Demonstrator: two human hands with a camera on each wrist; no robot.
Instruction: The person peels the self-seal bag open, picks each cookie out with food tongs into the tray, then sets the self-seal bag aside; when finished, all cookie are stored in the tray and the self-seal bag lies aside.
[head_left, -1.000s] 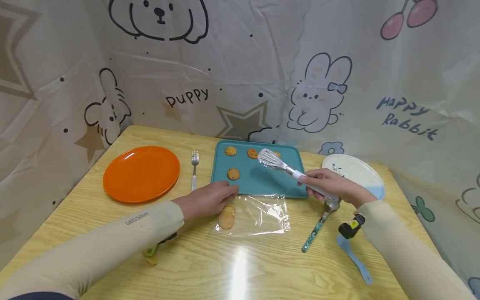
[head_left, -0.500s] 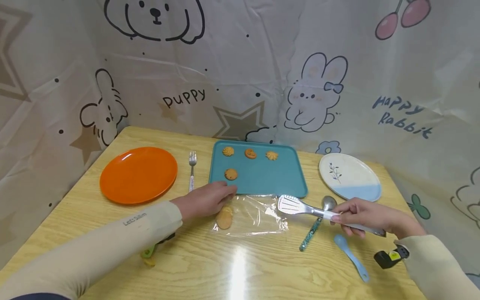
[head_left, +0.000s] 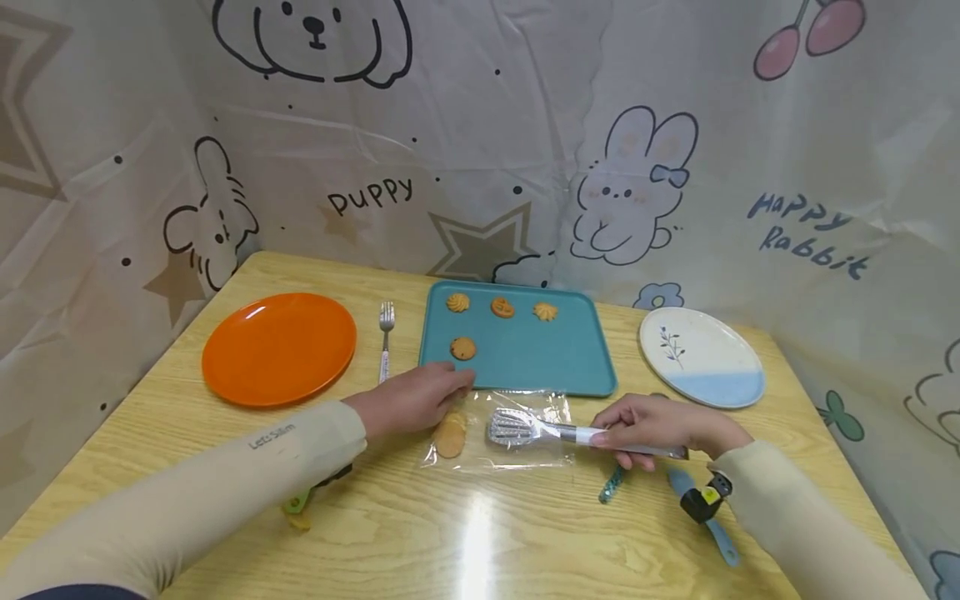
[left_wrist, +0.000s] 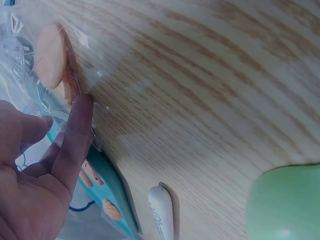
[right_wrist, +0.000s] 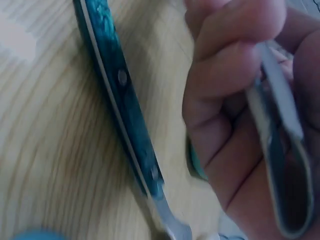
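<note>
My right hand (head_left: 645,425) grips metal tongs (head_left: 577,433) with a slotted head, which lies over a clear plastic bag (head_left: 483,458). No cookie shows in the tongs. In the right wrist view, the bent end of the tongs (right_wrist: 292,220) sits in the palm. At the bag's left side, my left hand (head_left: 420,400) holds its edge; in the left wrist view, film runs between thumb and forefinger. Pale oval cookies (head_left: 452,437) lie inside the bag near that hand. Behind it, a teal tray (head_left: 536,358) carries several cookies, one a round cookie (head_left: 462,348).
An orange plate (head_left: 279,350) and a fork (head_left: 386,333) stand left of the tray. To the right are a white-and-blue plate (head_left: 701,358), a teal-handled spoon (head_left: 611,485) partly under my right hand, and a light blue spoon (head_left: 723,546). A green object (left_wrist: 285,205) lies by my left forearm.
My right hand has moved the tongs from over the tray, down to the right, then left over the bag. The left hand has stayed at the bag.
</note>
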